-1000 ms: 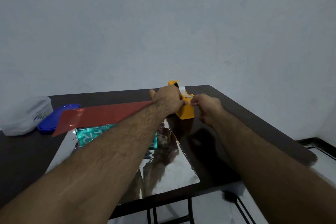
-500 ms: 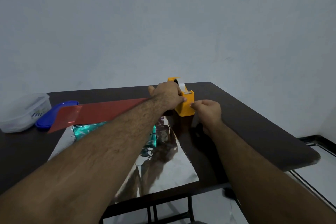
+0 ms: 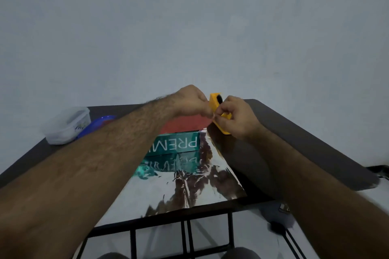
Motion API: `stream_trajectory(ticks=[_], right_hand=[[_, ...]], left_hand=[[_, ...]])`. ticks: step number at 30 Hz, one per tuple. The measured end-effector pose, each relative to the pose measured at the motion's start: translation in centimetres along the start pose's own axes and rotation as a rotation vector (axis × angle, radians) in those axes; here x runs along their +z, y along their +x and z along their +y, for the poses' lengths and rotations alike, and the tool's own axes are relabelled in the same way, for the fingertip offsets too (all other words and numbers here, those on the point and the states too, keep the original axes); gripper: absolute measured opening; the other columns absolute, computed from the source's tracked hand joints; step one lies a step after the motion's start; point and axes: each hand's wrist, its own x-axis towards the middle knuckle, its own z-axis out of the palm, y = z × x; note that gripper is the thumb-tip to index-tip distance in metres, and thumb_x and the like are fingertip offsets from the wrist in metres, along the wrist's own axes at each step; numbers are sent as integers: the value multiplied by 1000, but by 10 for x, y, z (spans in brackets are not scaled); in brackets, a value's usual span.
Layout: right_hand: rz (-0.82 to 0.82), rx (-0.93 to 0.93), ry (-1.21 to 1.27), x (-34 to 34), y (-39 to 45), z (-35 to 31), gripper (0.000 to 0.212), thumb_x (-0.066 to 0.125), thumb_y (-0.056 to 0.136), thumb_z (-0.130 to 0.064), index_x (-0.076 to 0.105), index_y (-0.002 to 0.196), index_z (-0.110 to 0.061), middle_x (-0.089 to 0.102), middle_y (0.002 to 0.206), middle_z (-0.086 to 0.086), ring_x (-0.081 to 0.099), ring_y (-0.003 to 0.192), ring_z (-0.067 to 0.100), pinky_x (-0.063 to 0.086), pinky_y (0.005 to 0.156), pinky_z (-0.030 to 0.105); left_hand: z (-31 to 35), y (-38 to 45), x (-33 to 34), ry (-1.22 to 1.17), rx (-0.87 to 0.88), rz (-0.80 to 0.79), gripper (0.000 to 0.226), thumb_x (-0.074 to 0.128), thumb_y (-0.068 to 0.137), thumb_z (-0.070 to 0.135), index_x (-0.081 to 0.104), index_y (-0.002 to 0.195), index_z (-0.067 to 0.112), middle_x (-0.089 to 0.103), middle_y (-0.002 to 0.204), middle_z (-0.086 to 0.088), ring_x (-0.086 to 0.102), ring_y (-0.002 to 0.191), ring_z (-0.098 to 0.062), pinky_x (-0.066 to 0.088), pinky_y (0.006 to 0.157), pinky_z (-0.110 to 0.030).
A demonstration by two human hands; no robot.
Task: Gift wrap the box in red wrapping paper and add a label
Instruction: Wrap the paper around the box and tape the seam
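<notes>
The green box (image 3: 176, 143) lies unwrapped on the silver-backed paper (image 3: 185, 187) on the bench (image 3: 305, 143). Just beyond the box, a tape strip is pinched between left hand (image 3: 190, 101) and right hand (image 3: 235, 120) at the yellow dispenser (image 3: 216, 101). Wrapping and labelling are judged still undone.

We've 1 view only, head cam, wide-angle. It looks fwd & slightly down along both forearms, w/ the dark table (image 3: 311, 141) low in frame and the bare wall (image 3: 189, 27) filling the upper half. Hands sit close, mid-frame. No 2nd view to share w/.
</notes>
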Motion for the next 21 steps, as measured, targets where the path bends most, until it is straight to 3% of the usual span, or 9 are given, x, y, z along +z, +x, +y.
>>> stream_trajectory(ticks=[2, 6, 8, 11, 14, 17, 19, 21], right_hand=[[-62, -55, -51, -5, 10, -13, 39, 58, 77, -49, 78, 80, -16, 52, 81, -11, 55, 81, 16, 37, 77, 28], [-157, -117, -115, -15, 22, -36, 23, 65, 77, -37, 77, 77, -17, 49, 77, -15, 50, 74, 4, 30, 78, 16], [-192, -140, -142, -19, 26, -47, 19, 65, 75, -33, 77, 76, -18, 50, 78, -14, 51, 73, 6, 28, 76, 12], [-240, -159, -181, -23, 31, -60, 20, 67, 78, -34, 80, 79, -20, 55, 81, -9, 56, 78, 16, 33, 74, 15], [-275, -154, -194, -26, 33, -72, 8, 75, 85, -24, 82, 82, -20, 57, 82, -10, 56, 78, 9, 43, 72, 26], [-293, -33, -125, -29, 34, -80, 7, 77, 85, -21, 82, 81, -20, 65, 78, -13, 61, 75, 3, 44, 67, 23], [-305, 127, 3, -27, 36, -79, 8, 81, 84, -25, 82, 77, -21, 73, 77, -11, 65, 75, 5, 47, 64, 23], [-270, 295, 119, -23, 38, -73, 20, 86, 80, -34, 78, 64, -24, 66, 64, -13, 59, 63, 3, 43, 54, 19]], left_hand=[[-4, -10, -10, 1, -16, 27, 13, 94, 67, 25, 84, 76, 23, 81, 89, 2, 74, 99, -16, 63, 95, -44], [-5, -27, -22, -2, -20, 50, 11, 92, 71, 16, 83, 77, 18, 80, 90, 1, 74, 99, -17, 64, 93, -42], [-5, -36, -27, -10, -8, 52, 10, 91, 73, 16, 83, 78, 19, 81, 93, 1, 74, 101, -15, 63, 92, -40], [-5, -46, -34, -12, 29, 45, 11, 90, 75, 16, 81, 74, 21, 81, 92, 3, 74, 94, -11, 62, 84, -33], [-5, -54, -39, -14, 46, 27, 6, 87, 82, 13, 83, 84, 17, 80, 88, 5, 70, 84, -5, 54, 74, -24], [-7, -59, -43, -8, 36, 7, 4, 85, 84, 17, 84, 88, 15, 80, 92, 2, 70, 90, -8, 55, 77, -26], [-8, -58, -44, -2, 14, -11, 7, 82, 83, 20, 83, 84, 13, 79, 93, -3, 70, 94, -15, 60, 84, -36], [-9, -58, -45, 3, -19, -21, 13, 78, 78, 20, 79, 81, 7, 75, 87, -5, 67, 90, -20, 59, 92, -46]])
